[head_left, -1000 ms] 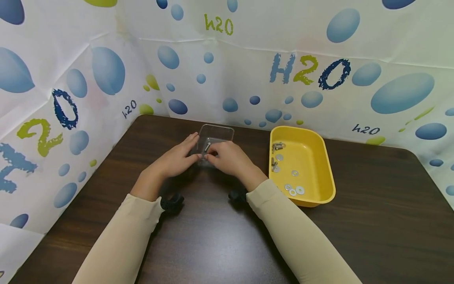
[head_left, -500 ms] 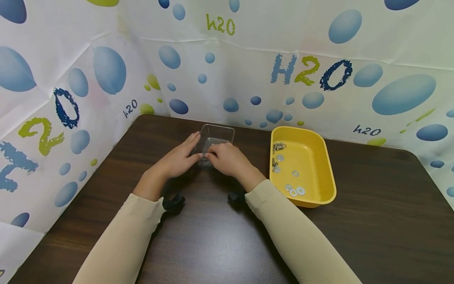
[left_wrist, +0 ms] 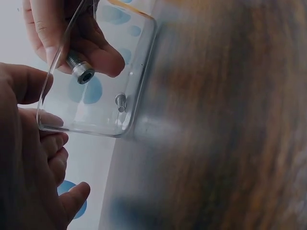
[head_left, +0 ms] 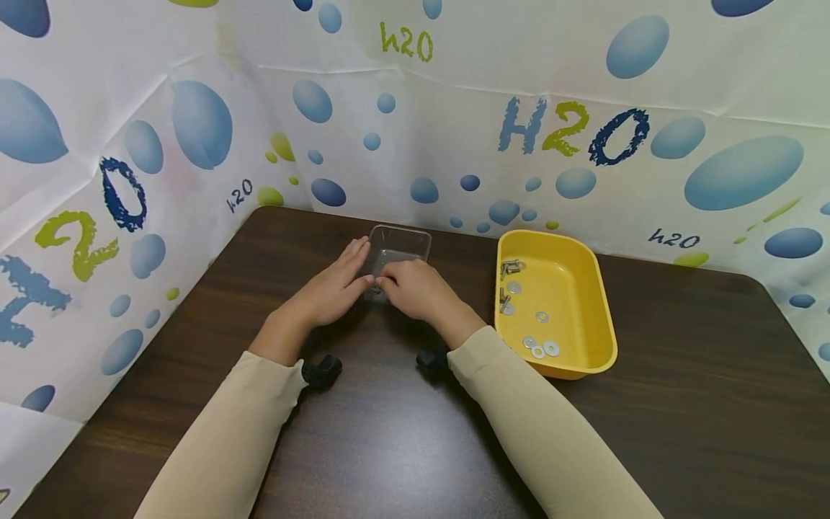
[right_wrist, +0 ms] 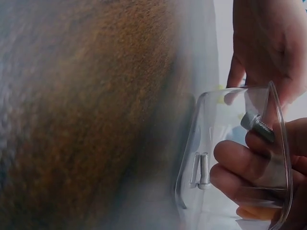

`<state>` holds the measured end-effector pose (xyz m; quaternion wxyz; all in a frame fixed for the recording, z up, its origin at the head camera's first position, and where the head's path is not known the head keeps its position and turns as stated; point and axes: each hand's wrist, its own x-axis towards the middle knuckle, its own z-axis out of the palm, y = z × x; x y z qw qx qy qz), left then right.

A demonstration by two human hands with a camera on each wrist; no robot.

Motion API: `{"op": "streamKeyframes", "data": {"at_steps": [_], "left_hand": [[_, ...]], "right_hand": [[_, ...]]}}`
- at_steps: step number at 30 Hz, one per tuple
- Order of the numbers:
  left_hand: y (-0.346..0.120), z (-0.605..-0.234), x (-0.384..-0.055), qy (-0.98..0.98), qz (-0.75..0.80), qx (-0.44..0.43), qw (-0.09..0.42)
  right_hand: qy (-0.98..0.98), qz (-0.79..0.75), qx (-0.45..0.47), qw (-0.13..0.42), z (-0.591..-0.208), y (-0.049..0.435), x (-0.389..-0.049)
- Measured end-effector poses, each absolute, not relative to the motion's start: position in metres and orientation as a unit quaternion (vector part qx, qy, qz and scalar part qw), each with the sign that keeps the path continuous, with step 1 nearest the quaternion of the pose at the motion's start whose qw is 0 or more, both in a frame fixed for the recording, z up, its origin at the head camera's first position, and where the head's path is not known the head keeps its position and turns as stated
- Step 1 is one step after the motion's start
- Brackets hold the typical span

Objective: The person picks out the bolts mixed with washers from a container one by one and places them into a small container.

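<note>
My right hand [head_left: 418, 288] reaches into a small clear plastic box [head_left: 405, 238] and pinches a socket head bolt [left_wrist: 79, 67] between thumb and fingers. The hex recess of its head faces the left wrist camera. A second bolt [right_wrist: 204, 171] lies on the box floor beneath the fingers. My left hand [head_left: 327, 292] rests against the box's left side with fingers stretched out, its thumb near the front rim. From the head view, the right hand hides both bolts.
A yellow tray [head_left: 573, 288] stands to the right, with several washers [head_left: 551, 349] and several bolts [head_left: 511, 267] along its left side. The dark wooden table [head_left: 389, 432] meets a patterned white sheet [head_left: 441, 130] behind and at the left.
A bolt that showed beside the right fingertips in the box a second ago is now out of sight in the head view. Both hands stay almost in place.
</note>
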<state>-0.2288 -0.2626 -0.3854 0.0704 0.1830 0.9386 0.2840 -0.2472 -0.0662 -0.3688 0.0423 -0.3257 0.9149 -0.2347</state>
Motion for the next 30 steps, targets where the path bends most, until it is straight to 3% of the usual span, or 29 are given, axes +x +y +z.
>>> {"op": "streamKeyframes", "data": {"at_steps": [30], "left_hand": [[-0.257, -0.383, -0.227, 0.942, 0.28, 0.171, 0.069]], "right_hand": [[0.908, -0.26, -0.325, 0.054, -0.349, -0.047, -0.248]]}}
